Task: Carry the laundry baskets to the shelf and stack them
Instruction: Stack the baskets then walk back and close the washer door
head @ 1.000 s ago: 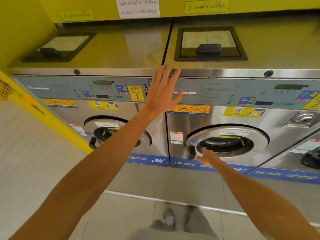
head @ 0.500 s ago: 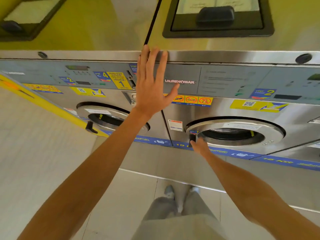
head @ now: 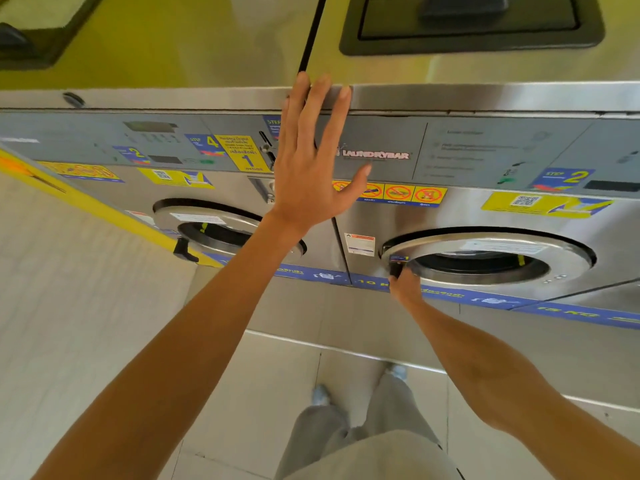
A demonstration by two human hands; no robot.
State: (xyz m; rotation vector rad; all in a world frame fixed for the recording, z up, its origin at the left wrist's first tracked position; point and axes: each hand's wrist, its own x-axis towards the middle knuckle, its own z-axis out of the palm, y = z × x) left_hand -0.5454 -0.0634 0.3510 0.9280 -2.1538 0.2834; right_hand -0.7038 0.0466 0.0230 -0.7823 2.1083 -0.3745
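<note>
Left hand: the left hand [head: 311, 168] is spread flat with fingers apart, its fingertips [head: 323, 85] resting on the steel top edge where the two washers meet, at about 12 o'clock from the person's feet; it grips nothing.
Right hand: the right hand [head: 403, 284] is curled around the black door handle [head: 395, 268] at the 9 o'clock side of the round door [head: 485, 259] of the right washer [head: 519, 209]; the wrap looks closed, though the fingers are mostly hidden behind the hand.
Door: it appears shut or nearly so, lying flush in its ring; the dark drum shows through the glass and I cannot tell what is inside.
Left washer: the left washer [head: 104, 188], at about 10 o'clock, has its door closed and is not touched.
Laundry baskets: none in view, nor the shelf; where they are cannot be told from here.
Step in hand: probably a side errand at the washer door, bracing with one hand and working the handle with the other, before any basket is picked up.
Next move: likely a pull or turn on the handle to swing the door, with the flat hand steadying the body; after that both hands must come free to find and lift a basket.
</note>
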